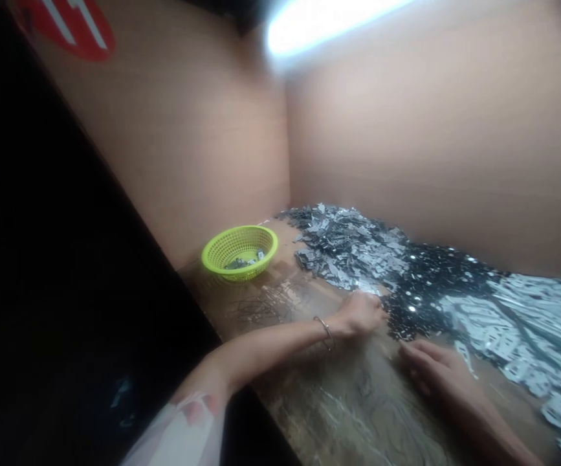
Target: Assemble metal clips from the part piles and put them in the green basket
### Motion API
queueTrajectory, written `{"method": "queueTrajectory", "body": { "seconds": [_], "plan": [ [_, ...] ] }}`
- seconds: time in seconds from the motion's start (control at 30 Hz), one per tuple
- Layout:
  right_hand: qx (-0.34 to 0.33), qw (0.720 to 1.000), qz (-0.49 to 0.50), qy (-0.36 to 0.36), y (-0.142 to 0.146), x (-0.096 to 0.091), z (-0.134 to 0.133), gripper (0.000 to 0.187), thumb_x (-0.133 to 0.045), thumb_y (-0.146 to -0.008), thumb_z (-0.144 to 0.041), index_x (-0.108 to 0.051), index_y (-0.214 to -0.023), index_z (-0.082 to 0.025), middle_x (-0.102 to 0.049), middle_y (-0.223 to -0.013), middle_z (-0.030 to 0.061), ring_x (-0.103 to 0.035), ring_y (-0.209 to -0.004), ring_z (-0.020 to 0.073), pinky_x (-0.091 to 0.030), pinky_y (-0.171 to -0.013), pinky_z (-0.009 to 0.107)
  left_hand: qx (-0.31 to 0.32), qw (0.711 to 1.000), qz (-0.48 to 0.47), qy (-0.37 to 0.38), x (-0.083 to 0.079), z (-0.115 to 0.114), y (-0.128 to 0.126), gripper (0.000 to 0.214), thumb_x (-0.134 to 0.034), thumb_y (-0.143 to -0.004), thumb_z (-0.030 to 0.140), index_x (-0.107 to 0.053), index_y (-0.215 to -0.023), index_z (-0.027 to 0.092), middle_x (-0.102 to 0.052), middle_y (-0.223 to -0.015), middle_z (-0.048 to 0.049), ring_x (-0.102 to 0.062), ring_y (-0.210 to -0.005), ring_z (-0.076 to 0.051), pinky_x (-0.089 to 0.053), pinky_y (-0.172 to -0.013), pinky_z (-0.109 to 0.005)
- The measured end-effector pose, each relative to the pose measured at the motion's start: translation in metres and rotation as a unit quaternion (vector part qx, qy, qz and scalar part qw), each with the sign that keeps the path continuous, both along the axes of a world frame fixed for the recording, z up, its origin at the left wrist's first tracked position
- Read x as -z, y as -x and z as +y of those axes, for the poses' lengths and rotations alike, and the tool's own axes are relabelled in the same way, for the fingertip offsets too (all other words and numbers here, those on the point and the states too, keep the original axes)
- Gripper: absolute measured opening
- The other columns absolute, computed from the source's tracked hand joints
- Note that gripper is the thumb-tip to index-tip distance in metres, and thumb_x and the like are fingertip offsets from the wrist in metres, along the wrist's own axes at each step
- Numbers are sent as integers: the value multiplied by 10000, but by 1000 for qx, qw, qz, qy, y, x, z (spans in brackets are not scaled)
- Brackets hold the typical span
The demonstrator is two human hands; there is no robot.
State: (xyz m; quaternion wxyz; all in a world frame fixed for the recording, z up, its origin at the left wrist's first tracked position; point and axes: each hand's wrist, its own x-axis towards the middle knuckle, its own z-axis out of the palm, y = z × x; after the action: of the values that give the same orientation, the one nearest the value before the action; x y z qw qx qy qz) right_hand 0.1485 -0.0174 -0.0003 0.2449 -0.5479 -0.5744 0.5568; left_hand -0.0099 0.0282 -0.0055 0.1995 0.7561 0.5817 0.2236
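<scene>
A big heap of small flat silver metal pieces [358, 249] covers the back and right of a worn wooden table [358, 401]. My left hand [360, 314], a thin bracelet on its wrist, reaches to the near edge of the heap with fingers curled onto the pieces; what they hold is hidden. My right hand [435, 369] lies on the table just in front of the heap, fingers stretched out and pointing left, nothing in them.
A lime green plastic basket [240, 251] with a few metal pieces inside stands at the table's back left. Brown cardboard walls [406, 149] close in the back and left. A dark area lies beyond the table's left edge.
</scene>
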Motion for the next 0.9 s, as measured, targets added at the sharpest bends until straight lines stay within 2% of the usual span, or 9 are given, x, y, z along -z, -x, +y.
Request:
{"method": "queueTrajectory", "body": {
  "seconds": [0.17, 0.3, 0.53, 0.77, 0.83, 0.9],
  "plan": [
    [6, 1000, -8, -14, 0, 7, 2, 343, -520, -587, -508, -541, -541, -168, -481, -427, -3, -440, -388, 101, -279, -336, 188, -10, 999, 35, -38, 16, 2, 5, 264, -376, -752, 247, -554, -589, 140, -546, -579, -47, -453, -523, -109, -329, -514, -227],
    [-6, 999, -1, -38, 1, 9, 4, 331, -507, -610, -484, -555, -559, -161, -498, -452, 0, -457, -430, 109, -297, -367, 191, -32, 994, 67, -86, 25, -2, 9, 209, -396, -737, 230, -574, -662, 151, -569, -693, -56, -479, -644, -139, -328, -573, -237],
    [-23, 992, -34, -118, 4, 12, 8, 328, -411, -715, -397, -539, -558, -140, -537, -530, 19, -472, -501, 115, -328, -455, 199, -32, 997, 19, -71, 32, 3, 16, 191, -436, -730, 256, -596, -677, 166, -584, -723, -37, -481, -693, -136, -334, -637, -232],
    [-2, 986, -30, -166, 5, 18, 8, 330, -411, -715, -384, -540, -532, -142, -546, -515, 14, -470, -485, 115, -312, -454, 199, -73, 996, -37, -47, 29, 2, 11, 183, -445, -709, 224, -603, -650, 154, -589, -712, -40, -484, -689, -137, -348, -664, -237],
    [-3, 982, -31, -184, 4, 19, 8, 328, -412, -713, -380, -536, -524, -142, -547, -512, 15, -475, -495, 119, -313, -463, 201, -83, 994, -54, -46, 22, 2, 7, 177, -454, -700, 227, -602, -646, 145, -591, -710, -39, -489, -684, -134, -357, -662, -235],
    [-7, 979, -30, -203, 2, 20, 8, 323, -413, -713, -372, -546, -532, -140, -557, -528, 19, -486, -518, 125, -320, -483, 203, -85, 993, -79, -33, 7, -7, 6, 169, -474, -686, 245, -601, -647, 141, -591, -689, -34, -494, -657, -128, -369, -628, -227]
  ]
}}
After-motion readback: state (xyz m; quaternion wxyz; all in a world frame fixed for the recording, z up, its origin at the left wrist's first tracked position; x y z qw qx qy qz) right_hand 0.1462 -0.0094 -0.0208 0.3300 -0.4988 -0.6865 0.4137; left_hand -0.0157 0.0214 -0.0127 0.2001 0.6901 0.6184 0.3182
